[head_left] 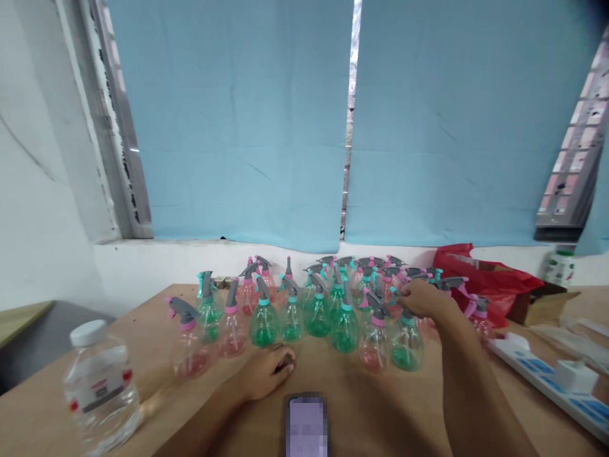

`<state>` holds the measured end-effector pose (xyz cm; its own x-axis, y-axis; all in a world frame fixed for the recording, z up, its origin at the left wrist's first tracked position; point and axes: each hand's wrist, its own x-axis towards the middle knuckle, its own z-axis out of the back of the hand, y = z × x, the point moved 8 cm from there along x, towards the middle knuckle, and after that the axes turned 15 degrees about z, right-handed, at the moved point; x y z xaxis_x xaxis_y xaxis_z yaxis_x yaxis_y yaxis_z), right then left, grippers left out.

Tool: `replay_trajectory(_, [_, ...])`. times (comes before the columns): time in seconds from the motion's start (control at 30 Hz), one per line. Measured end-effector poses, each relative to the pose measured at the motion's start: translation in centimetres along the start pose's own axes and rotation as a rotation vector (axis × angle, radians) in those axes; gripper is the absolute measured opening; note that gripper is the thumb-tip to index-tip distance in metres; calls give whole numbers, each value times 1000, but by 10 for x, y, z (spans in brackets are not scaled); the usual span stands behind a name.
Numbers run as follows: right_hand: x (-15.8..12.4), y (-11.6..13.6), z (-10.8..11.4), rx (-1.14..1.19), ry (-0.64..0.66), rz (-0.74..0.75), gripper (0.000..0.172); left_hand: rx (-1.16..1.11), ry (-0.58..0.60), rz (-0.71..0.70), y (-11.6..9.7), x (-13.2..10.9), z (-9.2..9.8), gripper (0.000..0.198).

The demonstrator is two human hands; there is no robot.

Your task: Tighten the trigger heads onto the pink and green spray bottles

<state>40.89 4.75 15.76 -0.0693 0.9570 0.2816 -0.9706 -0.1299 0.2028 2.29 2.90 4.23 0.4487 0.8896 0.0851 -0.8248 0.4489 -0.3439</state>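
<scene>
My right hand is closed round the grey trigger head of a green spray bottle with a turquoise collar, at the right end of the front row. The head is mostly hidden by my fingers. Loosely curled on the table, my left hand has nothing visible in it. It lies in front of another green spray bottle. Beside the held bottle stands a clear pink spray bottle. Several more green and pink spray bottles stand upright in rows behind.
A phone lies at the table's front edge. At the left stands a large water bottle with a white cap. To the right are a power strip, a red plastic bag and an open cardboard box. Blue curtains hang behind.
</scene>
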Motion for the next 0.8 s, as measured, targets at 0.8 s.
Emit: replay_trajectory(0.8, [-42, 167, 41, 261, -12, 573, 29, -10, 10, 12, -1, 0, 0, 24])
